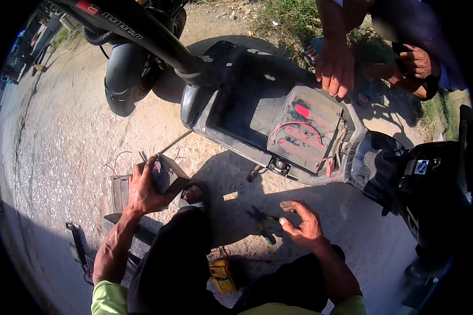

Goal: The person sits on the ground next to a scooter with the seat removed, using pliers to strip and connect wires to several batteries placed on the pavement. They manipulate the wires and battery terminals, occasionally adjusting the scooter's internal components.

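My left hand [144,189] is wrapped over the top of a dark box-shaped battery [177,179] near the ground on the left. A second grey battery [120,193] with thin wires lies just left of that hand. My right hand [302,226] hangs with fingers apart and nothing between them. Beside it, pliers [264,224] with dark and yellow handles lie on the ground. Ahead, an electric scooter [231,137] has its floor compartment uncovered. A dusty grey battery [306,128] with red patches and a red wire fills the compartment's right part.
Another person's hand [335,68] touches the compartment's far edge by the battery; their other hand [416,63] is farther right. A yellow meter-like device [223,275] lies between my legs. Dark parts [78,247] lie at the lower left. The scooter's front wheel [123,79] stands far left.
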Available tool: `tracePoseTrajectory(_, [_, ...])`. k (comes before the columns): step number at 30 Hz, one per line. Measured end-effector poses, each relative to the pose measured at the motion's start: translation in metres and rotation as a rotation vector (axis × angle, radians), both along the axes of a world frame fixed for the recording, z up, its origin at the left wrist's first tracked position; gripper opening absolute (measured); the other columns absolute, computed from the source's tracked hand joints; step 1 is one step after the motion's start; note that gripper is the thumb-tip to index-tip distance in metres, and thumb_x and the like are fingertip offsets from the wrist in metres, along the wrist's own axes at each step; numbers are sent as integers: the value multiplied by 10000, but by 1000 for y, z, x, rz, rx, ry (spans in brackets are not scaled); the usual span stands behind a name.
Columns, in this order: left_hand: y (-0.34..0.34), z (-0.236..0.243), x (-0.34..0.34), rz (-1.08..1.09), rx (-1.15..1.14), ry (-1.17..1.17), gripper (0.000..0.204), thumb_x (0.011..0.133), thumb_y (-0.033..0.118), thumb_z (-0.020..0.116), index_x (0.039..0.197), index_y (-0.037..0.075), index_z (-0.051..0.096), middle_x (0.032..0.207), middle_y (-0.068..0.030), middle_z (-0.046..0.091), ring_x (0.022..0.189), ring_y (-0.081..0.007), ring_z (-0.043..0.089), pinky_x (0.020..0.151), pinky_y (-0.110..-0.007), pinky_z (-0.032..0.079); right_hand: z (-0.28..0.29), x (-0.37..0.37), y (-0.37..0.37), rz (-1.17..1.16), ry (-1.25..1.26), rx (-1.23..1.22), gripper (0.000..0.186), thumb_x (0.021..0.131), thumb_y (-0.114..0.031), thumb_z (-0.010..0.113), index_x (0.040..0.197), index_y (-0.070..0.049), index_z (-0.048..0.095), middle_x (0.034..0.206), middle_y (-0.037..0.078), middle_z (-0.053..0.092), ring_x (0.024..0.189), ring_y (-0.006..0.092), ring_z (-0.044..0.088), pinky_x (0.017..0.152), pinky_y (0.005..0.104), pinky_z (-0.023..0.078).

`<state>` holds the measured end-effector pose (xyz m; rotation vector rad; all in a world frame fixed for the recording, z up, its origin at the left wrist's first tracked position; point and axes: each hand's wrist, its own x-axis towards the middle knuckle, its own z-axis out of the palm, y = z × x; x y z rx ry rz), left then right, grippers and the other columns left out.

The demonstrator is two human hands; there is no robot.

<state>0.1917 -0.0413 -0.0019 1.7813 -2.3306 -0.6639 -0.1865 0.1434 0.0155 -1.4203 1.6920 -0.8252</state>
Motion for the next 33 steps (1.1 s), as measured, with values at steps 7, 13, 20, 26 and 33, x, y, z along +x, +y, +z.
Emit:
tracePoseTrajectory(7, [7,-73,32,12,2,-228,1027,624,440,843,1460,117,340,1206,-213,494,1113,-394,503,919,-513,410,13,4,0,201,4,48,384,829,-136,709,1186,-39,605,1090,144,660,988,297,662,849,378,533])
tracePoseTrajectory(13, [23,-94,44,101,-97,-221,1013,642,459,827,1459,94,352,1296,-238,467,1176,-413,481,968,-518,398,86,-3,9,447,133,-58,422,830,-198,698,1213,-55,592,1069,142,652,972,329,652,827,409,537])
tracePoseTrajectory(20, [13,-46,13,44,-58,-119,815,676,390,814,1358,74,498,1259,-216,528,1165,-391,521,973,-488,419,243,4,39,732,426,-121,408,897,-320,639,1242,-102,634,1059,80,688,921,218,689,768,347,565])
tracePoseTrajectory(26, [-15,86,-55,-167,145,-22,617,758,374,741,1266,56,593,1198,-193,611,1114,-360,602,954,-437,485,383,-1,-16,866,429,-178,311,892,-213,660,1174,-83,644,977,88,702,861,212,710,708,304,569])
tracePoseTrajectory(33, [-30,143,-198,-629,-14,-103,586,768,388,734,1246,74,608,1155,-202,631,1088,-370,609,938,-434,494,382,-54,-174,352,424,-822,282,900,-164,622,1142,-25,666,996,119,704,899,225,696,842,351,569])
